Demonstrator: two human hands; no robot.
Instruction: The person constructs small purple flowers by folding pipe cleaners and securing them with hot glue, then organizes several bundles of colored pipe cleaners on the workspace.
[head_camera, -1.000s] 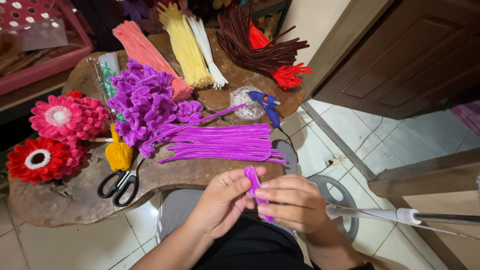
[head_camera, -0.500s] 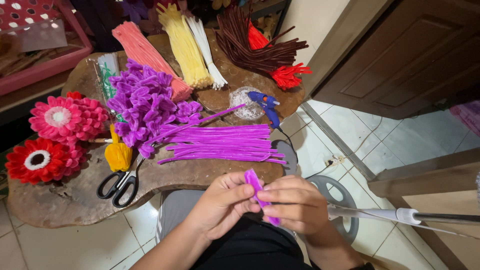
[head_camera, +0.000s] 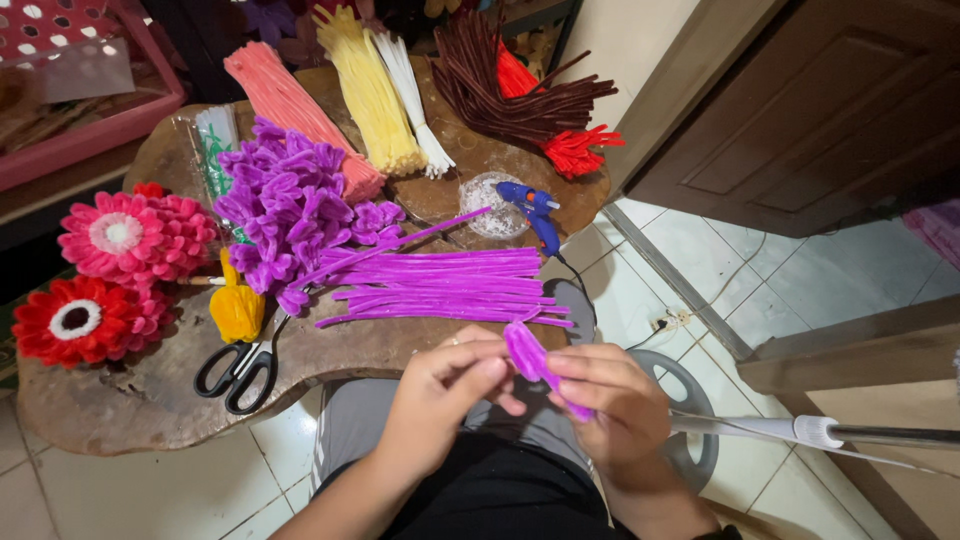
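Both hands meet over my lap, just in front of the low wooden table (head_camera: 120, 420). My left hand (head_camera: 445, 395) and my right hand (head_camera: 610, 400) pinch a folded purple pipe cleaner (head_camera: 530, 360) between their fingertips. A loose row of straight purple pipe cleaners (head_camera: 440, 285) lies on the table right beyond my hands. Left of it is a heap of bent purple petal shapes (head_camera: 290, 205).
Black scissors (head_camera: 238, 370), a yellow piece (head_camera: 237, 308), pink flower (head_camera: 135, 235) and red flower (head_camera: 85, 320) lie left. Peach, yellow, white, brown and red pipe cleaner bundles sit at the back. A blue glue gun (head_camera: 532, 212) rests at the table's right edge. A door stands right.
The purple pipe cleaner has been bent and turned a little between my fingers. My hands stay over my lap; nothing on the table moved.
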